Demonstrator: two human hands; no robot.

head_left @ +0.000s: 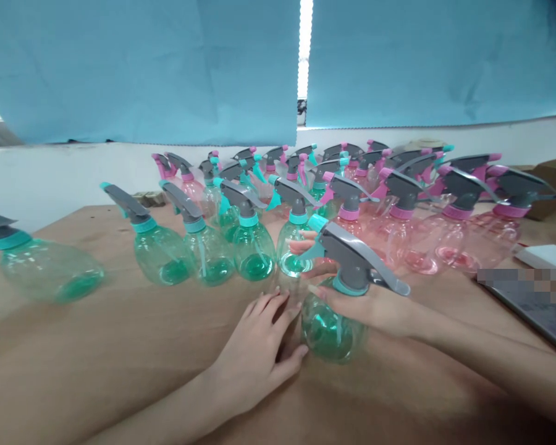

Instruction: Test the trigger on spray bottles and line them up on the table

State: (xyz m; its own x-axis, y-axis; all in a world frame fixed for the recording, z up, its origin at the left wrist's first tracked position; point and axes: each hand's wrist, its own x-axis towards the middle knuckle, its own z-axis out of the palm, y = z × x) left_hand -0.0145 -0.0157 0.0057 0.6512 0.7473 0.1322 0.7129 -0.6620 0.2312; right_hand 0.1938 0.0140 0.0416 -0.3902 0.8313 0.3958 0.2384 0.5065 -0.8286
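Observation:
Close in front of me stands a green spray bottle (pixel 331 334) with a grey and turquoise trigger head, its nozzle pointing left. My right hand (pixel 352 306) reaches in from the right and is closed about the bottle's neck. Part of that hand is hidden behind the trigger head. Just left of the bottle, my left hand (pixel 262 349) rests on the wooden table (pixel 143 358), fingers stretched and slightly apart, with nothing in it. Its thumb and fingertips come near the bottle's side; I cannot tell whether they touch it.
Several green spray bottles (pixel 254 250) form a front row, continued rightward by pink ones (pixel 401 238). More bottles crowd behind. At far left a green bottle (pixel 50 269) appears stretched by the lens. A dark flat device (pixel 532 309) and a white object (pixel 549 254) lie at right.

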